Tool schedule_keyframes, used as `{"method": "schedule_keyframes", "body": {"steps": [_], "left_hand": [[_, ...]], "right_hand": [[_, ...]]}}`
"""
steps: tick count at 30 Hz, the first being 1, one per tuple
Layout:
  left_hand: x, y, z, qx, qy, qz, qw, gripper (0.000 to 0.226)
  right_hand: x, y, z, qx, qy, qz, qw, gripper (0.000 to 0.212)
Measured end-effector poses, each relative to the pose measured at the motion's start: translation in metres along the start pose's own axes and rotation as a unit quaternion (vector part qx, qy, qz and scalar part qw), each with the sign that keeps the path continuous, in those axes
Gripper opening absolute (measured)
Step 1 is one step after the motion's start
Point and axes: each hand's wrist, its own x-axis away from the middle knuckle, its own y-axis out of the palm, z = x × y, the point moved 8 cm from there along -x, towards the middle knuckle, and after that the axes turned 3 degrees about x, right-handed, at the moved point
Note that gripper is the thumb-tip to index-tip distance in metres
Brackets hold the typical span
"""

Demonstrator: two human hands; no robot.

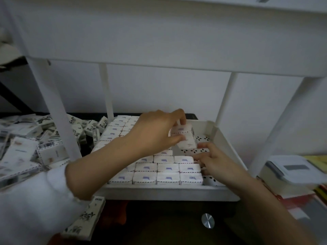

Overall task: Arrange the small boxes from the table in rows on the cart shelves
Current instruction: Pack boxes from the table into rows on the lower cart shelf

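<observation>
the left hand [157, 133] pinches two small boxes [185, 138] just over the shelf's [228, 149] bare far-right patch. the right hand [217, 163], nearer, rests straight fingers on the row [168, 167] beside it.

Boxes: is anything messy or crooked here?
Yes. The loose boxes left of the cart shelf lie in a jumbled heap, tilted every way. The rows on the shelf sit straight. The left hand grips a small stack, tilted.
</observation>
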Motion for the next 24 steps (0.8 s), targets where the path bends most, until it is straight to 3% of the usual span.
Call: {"method": "schedule_keyframes", "body": {"steps": [2, 4, 7, 11, 13, 18, 24], "left_hand": [[-0.003, 0.012, 0.003, -0.019, 0.018, -0.031, 0.999, 0.037], [-0.006, 0.024, 0.005, -0.034, 0.038, -0.060, 0.997, 0.037], [-0.008, 0.038, 0.001, -0.030, 0.036, -0.090, 0.995, 0.037], [-0.008, 0.051, -0.006, -0.015, 0.026, -0.137, 0.990, 0.033], [-0.005, 0.055, -0.007, -0.010, 0.026, -0.147, 0.989, 0.031], [0.009, 0.043, -0.003, -0.021, 0.040, -0.104, 0.994, 0.033], [0.083, -0.021, -0.014, 0.043, -0.037, 0.006, 0.998, 0.018]], "right_hand": [[0.001, 0.002, 0.002, -0.078, 0.032, -0.011, 0.996, 0.032], [0.001, -0.001, 0.002, -0.080, 0.036, -0.004, 0.996, 0.043], [-0.001, -0.003, 0.005, -0.027, 0.022, 0.013, 0.999, 0.062], [-0.003, -0.011, 0.007, 0.149, -0.031, 0.078, 0.985, 0.058], [0.000, -0.011, -0.001, 0.176, -0.077, 0.106, 0.976, 0.054], [0.023, -0.007, -0.030, 0.195, -0.186, 0.177, 0.947, 0.055], [0.066, 0.027, -0.084, 0.172, -0.300, 0.218, 0.913, 0.047]]}}
